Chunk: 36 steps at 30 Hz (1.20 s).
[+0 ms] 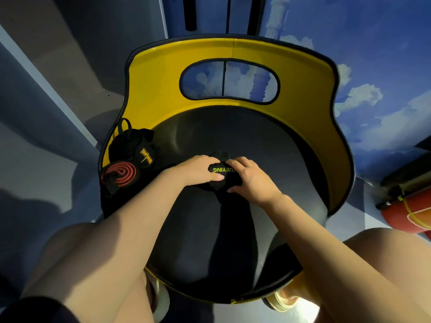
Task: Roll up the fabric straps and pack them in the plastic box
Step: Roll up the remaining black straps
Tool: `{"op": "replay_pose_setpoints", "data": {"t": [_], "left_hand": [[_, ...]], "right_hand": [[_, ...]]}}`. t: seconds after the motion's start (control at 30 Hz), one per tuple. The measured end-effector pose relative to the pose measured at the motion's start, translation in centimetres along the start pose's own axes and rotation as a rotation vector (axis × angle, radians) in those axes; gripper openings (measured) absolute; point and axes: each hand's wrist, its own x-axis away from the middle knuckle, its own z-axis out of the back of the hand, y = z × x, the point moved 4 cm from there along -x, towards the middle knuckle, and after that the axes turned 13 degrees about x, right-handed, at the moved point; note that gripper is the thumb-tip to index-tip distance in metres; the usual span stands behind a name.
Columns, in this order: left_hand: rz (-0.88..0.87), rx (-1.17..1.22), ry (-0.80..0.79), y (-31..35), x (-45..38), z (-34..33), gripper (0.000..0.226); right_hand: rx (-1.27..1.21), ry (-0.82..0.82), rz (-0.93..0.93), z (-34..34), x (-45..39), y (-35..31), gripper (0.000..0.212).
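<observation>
A black fabric strap [223, 173] with yellow lettering lies partly rolled in the middle of a round black seat [233, 229]. My left hand [200, 170] grips its left side, thumb laid across the front. My right hand [250, 179] grips its right side, fingers curled over the top. A rolled red-and-black strap [121, 174] lies at the seat's left edge. Behind it sits a bundle of black straps [133, 145] with a yellow logo tag. No plastic box is in view.
The seat has a curved yellow backrest [303, 89] with an oval cut-out. My bare knees frame the lower corners. A red cylinder [410, 217] lies on the floor at the right. Grey wall panels stand on the left.
</observation>
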Motion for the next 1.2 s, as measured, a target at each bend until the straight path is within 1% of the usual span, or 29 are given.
{"op": "replay_pose_setpoints", "data": {"t": [0.07, 0.13, 0.2, 0.23, 0.33, 0.43, 0.5, 0.57, 0.63, 0.7, 0.77, 0.87, 0.93, 1.0, 1.1, 1.2], "left_hand": [[-0.061, -0.006, 0.123, 0.2, 0.7, 0.1, 0.057], [-0.117, -0.047, 0.184, 0.3, 1.6, -0.2, 0.064], [-0.128, -0.121, 0.174, 0.1, 1.8, -0.9, 0.077], [-0.117, -0.150, 0.178, 0.0, 1.7, -1.2, 0.081], [-0.105, -0.173, 0.199, 0.1, 0.7, -1.1, 0.077], [-0.078, -0.184, 0.099, 0.3, -0.5, -0.1, 0.080], [-0.051, -0.205, 0.018, 0.5, -1.2, 0.8, 0.085], [-0.017, -0.218, -0.062, 0.6, -2.0, 1.6, 0.087], [-0.003, -0.221, -0.124, 0.7, -2.6, 2.1, 0.083], [0.007, -0.215, -0.164, 0.6, -3.2, 2.4, 0.083], [0.019, -0.215, -0.192, 0.5, -3.5, 2.6, 0.085], [0.038, -0.225, -0.214, 0.3, -3.9, 2.7, 0.085], [0.015, -0.190, -0.207, 0.4, -3.8, 2.5, 0.080], [-0.017, -0.110, -0.159, 0.5, -3.5, 2.3, 0.082], [-0.084, 0.032, -0.038, 0.2, -2.7, 1.7, 0.089], [-0.131, 0.151, 0.109, -0.3, -1.7, 1.5, 0.078]], "right_hand": [[-0.034, -0.048, -0.003, 0.2, -0.6, 0.3, 0.078], [-0.059, -0.087, 0.005, 0.6, -1.2, 0.5, 0.081], [-0.080, -0.134, 0.005, 1.0, -1.9, 0.7, 0.083], [-0.086, -0.164, 0.004, 1.2, -2.3, 0.8, 0.083], [-0.078, -0.249, 0.011, 1.5, -3.3, 1.1, 0.082], [-0.104, -0.289, -0.004, 1.6, -3.8, 1.3, 0.082], [-0.073, -0.228, 0.017, 1.6, -3.6, 1.0, 0.084], [0.078, -0.100, 0.085, 1.5, -3.1, 0.6, 0.086], [0.230, 0.031, 0.131, 0.9, -2.6, 0.1, 0.089], [0.291, 0.110, 0.146, 0.1, -2.4, -0.1, 0.091], [0.305, 0.192, 0.146, 0.0, -2.5, -0.1, 0.086], [0.330, 0.280, 0.146, 0.4, -2.8, -0.5, 0.069], [0.243, 0.279, 0.118, 0.5, -2.8, -0.7, 0.060], [0.085, 0.223, 0.030, 0.3, -2.9, 0.0, 0.059], [-0.099, 0.195, -0.068, 0.4, -2.7, 1.1, 0.063], [-0.238, 0.175, -0.105, 0.8, -2.2, 0.9, 0.064]]}}
